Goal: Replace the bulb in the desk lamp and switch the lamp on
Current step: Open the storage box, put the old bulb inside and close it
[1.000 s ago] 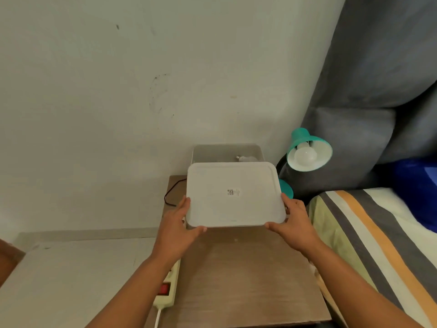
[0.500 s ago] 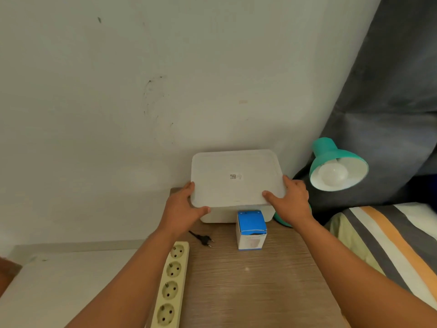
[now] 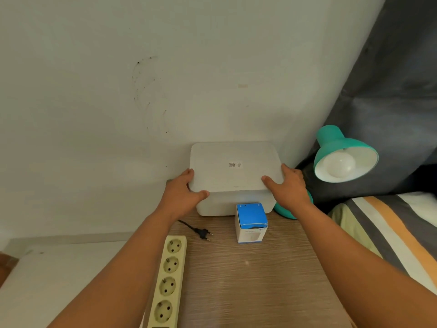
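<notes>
Head view: my left hand (image 3: pixel 183 194) and right hand (image 3: pixel 287 188) grip the lid (image 3: pixel 234 168); the fragile bulb (image 3: pixel 339 165) needs gentle hold at its globe.

Bulb carton (image 3: pixel 251 221) stands before the lidded box (image 3: pixel 234 176), lamp (image 3: pixel 343 155) right.

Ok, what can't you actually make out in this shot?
All in the head view:
- Inside of the white storage box: hidden by its lid.
- Lamp base: mostly behind the right hand.
- Lid label: too small to read.
- Power strip: cut off by the bottom edge.
- Bulb carton print: blurred.
</notes>
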`<state>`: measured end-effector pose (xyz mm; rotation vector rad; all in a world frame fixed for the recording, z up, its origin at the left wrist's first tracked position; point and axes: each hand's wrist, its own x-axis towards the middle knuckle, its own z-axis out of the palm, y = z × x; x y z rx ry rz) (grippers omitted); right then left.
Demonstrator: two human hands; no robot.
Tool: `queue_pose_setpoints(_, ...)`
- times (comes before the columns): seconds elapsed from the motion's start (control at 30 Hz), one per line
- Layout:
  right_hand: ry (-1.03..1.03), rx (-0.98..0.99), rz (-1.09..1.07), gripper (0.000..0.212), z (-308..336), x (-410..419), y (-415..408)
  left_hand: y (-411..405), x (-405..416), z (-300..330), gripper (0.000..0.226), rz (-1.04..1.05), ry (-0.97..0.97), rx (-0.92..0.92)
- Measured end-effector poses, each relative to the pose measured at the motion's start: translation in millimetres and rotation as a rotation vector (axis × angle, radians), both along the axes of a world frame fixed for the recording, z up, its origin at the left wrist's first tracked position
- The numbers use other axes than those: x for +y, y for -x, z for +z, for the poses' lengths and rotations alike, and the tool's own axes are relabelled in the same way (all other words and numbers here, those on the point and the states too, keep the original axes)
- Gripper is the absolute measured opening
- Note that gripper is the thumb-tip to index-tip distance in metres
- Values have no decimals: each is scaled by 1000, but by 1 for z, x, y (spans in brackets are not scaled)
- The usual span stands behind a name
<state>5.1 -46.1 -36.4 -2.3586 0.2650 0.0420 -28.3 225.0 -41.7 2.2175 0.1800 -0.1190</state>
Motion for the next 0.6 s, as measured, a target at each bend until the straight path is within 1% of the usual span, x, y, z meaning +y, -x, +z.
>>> queue_pose_setpoints(0.13,42,27,17,80,-2,0,0,3,-4,-1,86,6,-21,-1)
queue_pose_setpoints(0.23,106,47,35,80,-4,-1,-1,5,-6,-2,85,15,-13,11)
queue_pose_setpoints(0.43,181,103,68,81,-4,-2,-6,6,-8,6,84,-9,-62,25)
queue_pose_setpoints(0.5,177,119,75,81,-4,-2,-6,7,-9,8,84,-20,-83,33)
queue_pose_setpoints(0.6,94,128,75,82,-4,-3,-4,7,-11,12,83,-48,-142,47)
